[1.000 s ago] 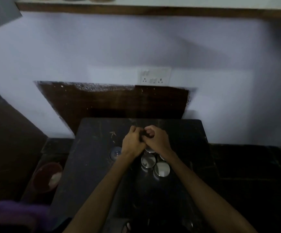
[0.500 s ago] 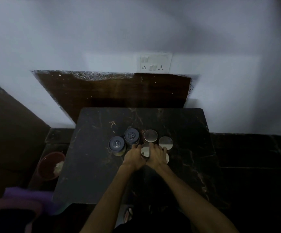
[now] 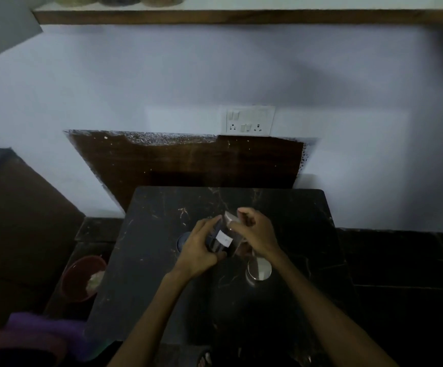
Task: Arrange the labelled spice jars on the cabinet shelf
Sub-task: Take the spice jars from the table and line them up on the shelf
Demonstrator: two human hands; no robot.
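Dark glass shows through the jar (image 3: 221,238), which both hands hold above the middle of the black marble bench (image 3: 141,274). The jar is tilted: its long axis runs from its base near the person up and away toward the wall, and its steel lid (image 3: 231,218) points toward the socket plate (image 3: 246,120). A white label (image 3: 224,238) on its side faces up at the camera. The left hand (image 3: 201,250) wraps the jar's lower body, thumb below and fingers curled over the far side. The right hand (image 3: 254,234) grips the upper part by the lid.

Half a second ago both hands lay low on the bench among the standing jars; now one jar is lifted and tipped, and the view has swung up to take in the shelf (image 3: 241,17) high above the socket plate. One steel-lidded jar (image 3: 259,270) stands on the bench just nearer than the right wrist, and a blue-lidded one (image 3: 182,241) peeks out left of the left hand.
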